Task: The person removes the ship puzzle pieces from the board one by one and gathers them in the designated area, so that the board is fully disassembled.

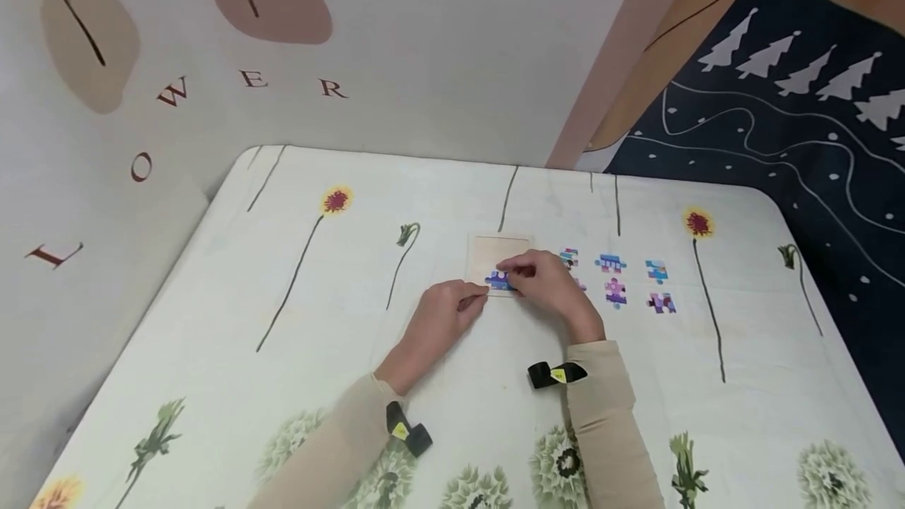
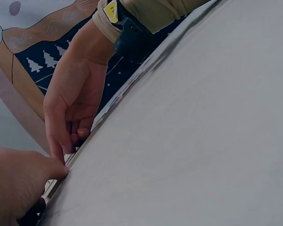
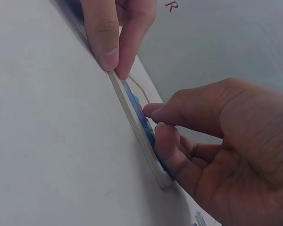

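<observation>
Head view: nearest us, the left hand pinches the near-left corner of a shallow wooden tray, and the right hand, thumb and finger almost together, pinches at blue-purple puzzle pieces along the tray's near edge (its fingers hide part of them). We judge the step to be seating that near row; the next move calls for matching tabs and pressing flat. Loose pieces lie alongside to the right; beyond, the tray's bed shows bare.

The puzzle tray looks like smooth, matt wood, the tablecloth matt fabric, the sleeves matt cloth.
</observation>
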Demonstrator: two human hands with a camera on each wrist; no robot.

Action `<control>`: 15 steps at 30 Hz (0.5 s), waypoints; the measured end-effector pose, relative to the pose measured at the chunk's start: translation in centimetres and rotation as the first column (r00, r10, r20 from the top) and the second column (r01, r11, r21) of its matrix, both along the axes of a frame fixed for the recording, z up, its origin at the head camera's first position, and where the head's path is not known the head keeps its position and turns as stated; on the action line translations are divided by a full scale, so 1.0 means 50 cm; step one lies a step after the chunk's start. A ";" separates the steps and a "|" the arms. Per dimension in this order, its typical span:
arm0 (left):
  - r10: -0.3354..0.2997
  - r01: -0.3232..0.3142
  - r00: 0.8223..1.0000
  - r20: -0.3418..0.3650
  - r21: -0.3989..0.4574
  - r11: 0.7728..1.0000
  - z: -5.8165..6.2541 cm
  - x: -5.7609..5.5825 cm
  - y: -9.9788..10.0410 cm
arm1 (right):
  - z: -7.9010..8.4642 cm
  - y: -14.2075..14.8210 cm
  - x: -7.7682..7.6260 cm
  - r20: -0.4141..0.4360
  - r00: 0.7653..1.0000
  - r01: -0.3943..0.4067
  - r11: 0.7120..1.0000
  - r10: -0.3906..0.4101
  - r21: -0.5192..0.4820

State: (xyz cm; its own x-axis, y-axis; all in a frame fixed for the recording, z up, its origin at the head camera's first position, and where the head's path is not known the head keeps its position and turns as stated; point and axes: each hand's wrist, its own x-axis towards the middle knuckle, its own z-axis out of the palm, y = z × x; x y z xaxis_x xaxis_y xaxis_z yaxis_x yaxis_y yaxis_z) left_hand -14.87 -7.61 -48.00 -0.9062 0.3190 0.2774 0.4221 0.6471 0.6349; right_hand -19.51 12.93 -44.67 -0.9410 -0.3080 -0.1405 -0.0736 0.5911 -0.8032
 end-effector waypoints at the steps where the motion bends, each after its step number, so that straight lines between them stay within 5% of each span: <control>1: 0.017 -0.017 1.000 -0.009 0.001 1.000 0.000 0.000 0.000 | -0.001 0.000 -0.001 -0.006 1.000 -0.005 1.000 0.005 0.006; 8: 0.126 -0.128 0.991 -0.050 -0.036 0.991 -0.003 -0.001 -0.003 | -0.008 0.000 -0.004 -0.030 0.999 -0.030 1.000 0.030 0.008; 15: 0.168 -0.169 0.985 -0.043 -0.012 0.986 -0.010 -0.007 -0.002 | -0.010 0.000 -0.008 -0.037 0.999 -0.025 1.000 0.025 0.000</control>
State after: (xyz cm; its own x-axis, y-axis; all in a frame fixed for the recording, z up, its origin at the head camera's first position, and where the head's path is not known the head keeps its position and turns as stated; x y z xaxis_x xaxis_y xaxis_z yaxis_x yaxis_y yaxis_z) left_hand -15.20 -7.68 -48.48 -0.9353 0.1670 0.3119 0.3317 0.7208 0.6086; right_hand -19.89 12.91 -45.17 -0.9377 -0.3312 -0.1054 -0.1180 0.5886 -0.7998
